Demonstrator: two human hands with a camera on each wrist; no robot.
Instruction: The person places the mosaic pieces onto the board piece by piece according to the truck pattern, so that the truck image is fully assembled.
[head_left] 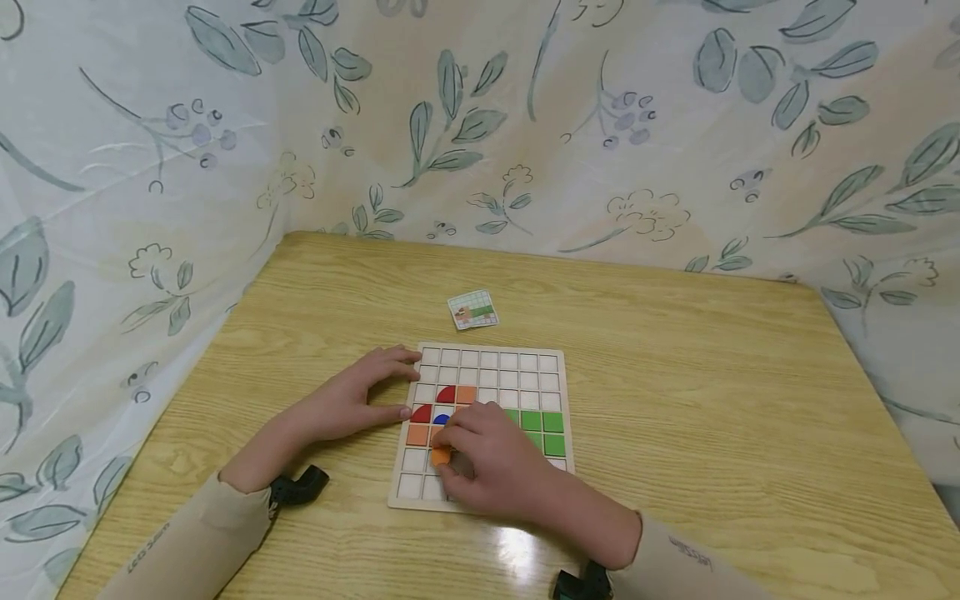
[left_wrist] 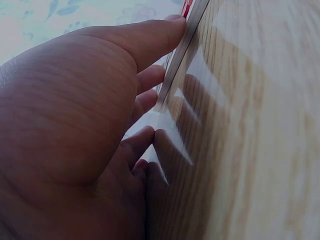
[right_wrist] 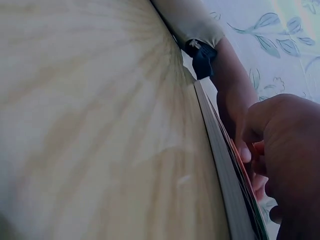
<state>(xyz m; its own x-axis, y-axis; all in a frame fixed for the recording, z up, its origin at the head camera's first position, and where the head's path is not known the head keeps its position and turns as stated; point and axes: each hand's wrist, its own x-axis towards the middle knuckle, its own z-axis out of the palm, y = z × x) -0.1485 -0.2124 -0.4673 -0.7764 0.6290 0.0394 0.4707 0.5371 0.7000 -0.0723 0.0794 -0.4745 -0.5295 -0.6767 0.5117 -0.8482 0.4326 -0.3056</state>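
A square wooden grid board [head_left: 527,361] lies on the table. My left hand [head_left: 347,398] rests at its left edge, thumb and fingertips against the border. My right hand [head_left: 495,467] is over the lower middle of the board and pinches an orange tile [head_left: 440,456] between thumb and fingers, close over the cells. Left of it in the grid are two red quarter-round tiles [head_left: 422,413], a blue rounded tile [head_left: 442,420] and light-orange square tiles [head_left: 417,435]. Several green square tiles [head_left: 553,422] fill cells on the right. The right hand hides part of the grid.
A small printed card [head_left: 473,310] with a coloured grid picture lies behind the board. The wooden table [head_left: 697,400] reaches to a leaf-patterned cloth [head_left: 480,125] at the back and left. Each wrist wears a black camera mount [head_left: 300,487].
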